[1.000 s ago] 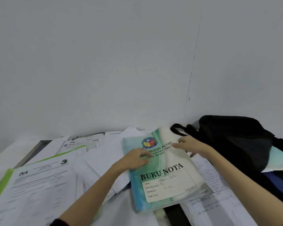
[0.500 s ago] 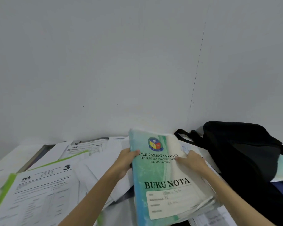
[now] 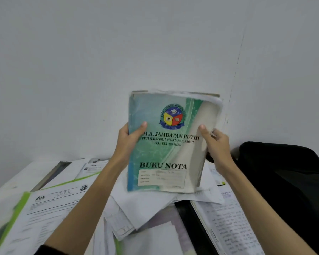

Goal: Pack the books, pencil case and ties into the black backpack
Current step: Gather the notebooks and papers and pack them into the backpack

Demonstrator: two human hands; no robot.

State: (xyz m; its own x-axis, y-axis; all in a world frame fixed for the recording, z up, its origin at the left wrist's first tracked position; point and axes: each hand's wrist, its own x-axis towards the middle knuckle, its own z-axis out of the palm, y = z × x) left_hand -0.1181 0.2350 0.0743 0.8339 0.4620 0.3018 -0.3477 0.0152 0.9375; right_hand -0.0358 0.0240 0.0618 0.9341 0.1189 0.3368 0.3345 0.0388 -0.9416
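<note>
Pale grey wall [image 3: 81, 70] fills the upper half of the view, with a thin dark crack running down it at 1 o'clock. Below it the tabletop [image 3: 11, 179] spreads across the bottom, covered in loose papers [image 3: 145, 208] and, at 8 o'clock, a green-edged printed form [image 3: 44, 208]. At 3 o'clock the backpack [image 3: 284, 172] slumps against the wall, black, just beside a handwritten sheet [image 3: 228, 223] at 5 o'clock. Near the centre, a stack of books [image 3: 166, 144] is held upright, clear of the papers, to the left of the backpack; the front cover is teal and cream with a crest and the words "BUKU NOTA". The left hand [image 3: 127, 142] grips the stack's left edge, thumb across the cover. The right hand [image 3: 215, 144] grips the right edge, thumb on the front and fingers curled behind. Whether the stack's lower edge touches the papers cannot be told.
</note>
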